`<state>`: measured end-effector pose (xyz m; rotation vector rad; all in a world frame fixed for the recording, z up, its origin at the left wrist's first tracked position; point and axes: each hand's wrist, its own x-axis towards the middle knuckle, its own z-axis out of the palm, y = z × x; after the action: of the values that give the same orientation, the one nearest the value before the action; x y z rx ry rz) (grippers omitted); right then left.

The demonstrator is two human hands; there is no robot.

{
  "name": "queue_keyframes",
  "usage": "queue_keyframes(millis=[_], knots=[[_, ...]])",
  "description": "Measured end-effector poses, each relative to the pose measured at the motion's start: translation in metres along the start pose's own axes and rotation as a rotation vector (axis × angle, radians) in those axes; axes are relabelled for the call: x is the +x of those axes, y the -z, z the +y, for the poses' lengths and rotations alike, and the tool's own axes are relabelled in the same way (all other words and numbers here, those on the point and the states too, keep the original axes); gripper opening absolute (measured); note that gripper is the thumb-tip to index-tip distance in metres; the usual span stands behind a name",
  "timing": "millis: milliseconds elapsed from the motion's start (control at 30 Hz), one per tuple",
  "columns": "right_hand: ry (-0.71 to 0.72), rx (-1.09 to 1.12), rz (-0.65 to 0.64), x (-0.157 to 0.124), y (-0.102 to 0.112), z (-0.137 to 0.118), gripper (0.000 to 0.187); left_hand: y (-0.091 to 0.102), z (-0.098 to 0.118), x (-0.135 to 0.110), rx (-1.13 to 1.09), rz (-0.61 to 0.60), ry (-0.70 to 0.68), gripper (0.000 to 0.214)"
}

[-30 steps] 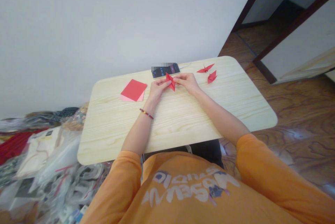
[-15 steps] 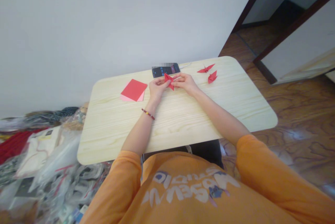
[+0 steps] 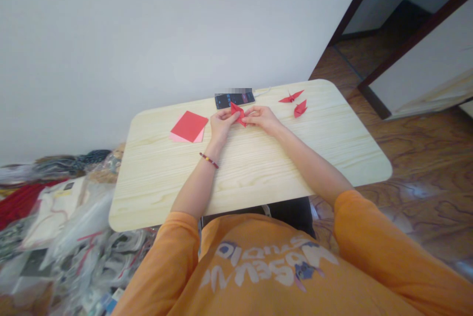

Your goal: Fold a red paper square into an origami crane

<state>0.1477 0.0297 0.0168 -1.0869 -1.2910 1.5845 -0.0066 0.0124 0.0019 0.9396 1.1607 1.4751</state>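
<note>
Both hands meet over the far middle of a light wooden table point(image 3: 258, 173). Between them is a small folded red paper piece point(image 3: 238, 112). My left hand point(image 3: 220, 126) pinches its left side, and my right hand point(image 3: 262, 118) pinches its right side. A beaded bracelet circles my left wrist. Just behind the paper lies a dark phone point(image 3: 234, 99), screen up. A stack of red and pink paper squares point(image 3: 188, 127) lies to the left of my left hand. Two finished red paper cranes point(image 3: 295, 102) rest to the right of my right hand.
A white wall stands right behind the table. Piled bags, plastic wrapping and cloth point(image 3: 55, 217) crowd the floor to the left. Wooden flooring point(image 3: 424, 158) and a dark-framed doorway point(image 3: 388, 25) are on the right. My orange shirt fills the bottom of the view.
The red paper piece has tilted and shifted slightly left between my fingers. Both hands stay in the same spot.
</note>
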Motion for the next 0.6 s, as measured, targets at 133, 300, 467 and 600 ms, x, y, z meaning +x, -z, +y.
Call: queue_keyframes(millis=[133, 300, 467, 600], knots=[[-0.023, 0.033, -0.024, 0.0007, -0.0005, 0.0016, 0.04, -0.0005, 0.0012, 0.0002, -0.028, 0.004, 0.029, 0.031], [-0.034, 0.064, -0.044, 0.0009, 0.0003, 0.0019, 0.042, -0.0005, 0.001, 0.0005, -0.041, -0.009, 0.039, 0.031], [-0.048, 0.063, -0.044, 0.0018, 0.0009, 0.0037, 0.04, 0.0013, -0.0022, 0.0038, -0.073, 0.003, 0.047, 0.029], [-0.067, 0.066, -0.046, 0.0023, 0.001, 0.0048, 0.039, 0.0018, -0.0032, 0.0056, -0.083, 0.026, 0.05, 0.027]])
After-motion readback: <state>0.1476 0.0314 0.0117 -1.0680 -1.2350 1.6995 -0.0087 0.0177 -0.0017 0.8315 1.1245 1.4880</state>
